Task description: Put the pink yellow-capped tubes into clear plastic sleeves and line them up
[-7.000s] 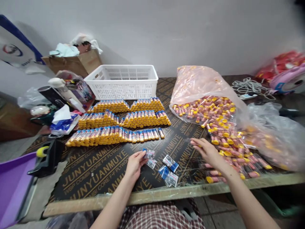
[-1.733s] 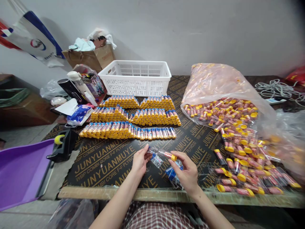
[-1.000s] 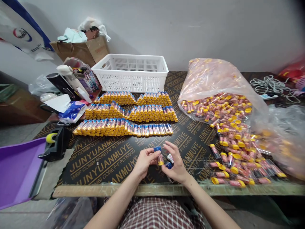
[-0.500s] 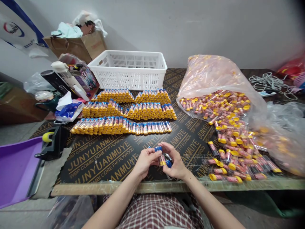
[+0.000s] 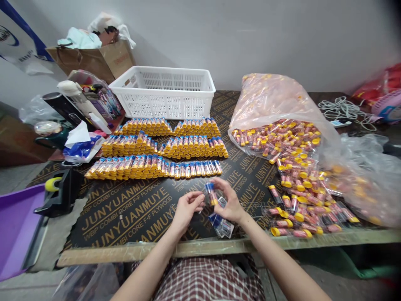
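My right hand (image 5: 229, 201) pinches a short tube (image 5: 211, 193) with a blue band and a yellow end, standing upright in its clear film. My left hand (image 5: 187, 210) curls just left of it, with fingertips by the film; I cannot tell whether they grip it. Under my right hand lie small blue-and-white packets (image 5: 222, 226) on the black plywood board (image 5: 125, 217) with gold print. Farther up, long rows of packed tubes (image 5: 153, 168) lie side by side. To the right, yellow-capped tubes (image 5: 294, 205) spill from a clear plastic bag (image 5: 272, 100).
A white slotted plastic basket (image 5: 163, 93) stands at the board's back edge, with clutter and a cardboard box (image 5: 90, 58) behind and left. A tape dispenser (image 5: 58, 192) and a purple tray (image 5: 19, 225) sit at left. The board's front edge (image 5: 150, 251) runs across near my lap.
My hands have drawn slightly apart, and the tube now stands upright in my right hand. Small packets have come into sight below that hand. The whole view has shifted slightly.
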{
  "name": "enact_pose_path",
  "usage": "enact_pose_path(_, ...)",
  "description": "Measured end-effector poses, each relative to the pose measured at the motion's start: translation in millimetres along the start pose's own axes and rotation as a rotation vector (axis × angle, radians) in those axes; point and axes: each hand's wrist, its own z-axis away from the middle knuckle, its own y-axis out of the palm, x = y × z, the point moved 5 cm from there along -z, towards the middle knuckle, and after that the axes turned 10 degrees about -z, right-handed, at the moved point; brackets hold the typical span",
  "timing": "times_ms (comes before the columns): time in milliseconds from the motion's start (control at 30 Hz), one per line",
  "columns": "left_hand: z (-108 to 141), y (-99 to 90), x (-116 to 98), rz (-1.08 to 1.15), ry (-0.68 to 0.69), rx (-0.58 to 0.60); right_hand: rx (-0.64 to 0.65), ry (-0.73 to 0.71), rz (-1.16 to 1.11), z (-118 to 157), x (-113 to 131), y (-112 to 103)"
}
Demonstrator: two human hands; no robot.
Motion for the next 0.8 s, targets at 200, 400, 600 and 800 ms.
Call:
enact_pose_path(200, -14.7, -28.8, 8.6, -1.03, 0.226, -0.284, -0.098, 0.061, 0.295, -54.0, -71.5, -68.5)
enact_pose_path(400, -19.6, -26.7, 14.2, -1.157, 0.205, -0.24, 0.022, 0.03, 0.362, -69.5, -102.7, -71.7)
enact_pose_path(600, -18.2, -28.0, 10.5, -1.165, 0.217, -0.24, 0.107, 0.024, 0.447, -62.8, -100.1, -59.7)
enact_pose_path(800, -26.5, -31.5, 13.2, -1.182, 0.182, -0.269, 0.106, 0.144, 0.662, -43.7, -77.1, -80.4)
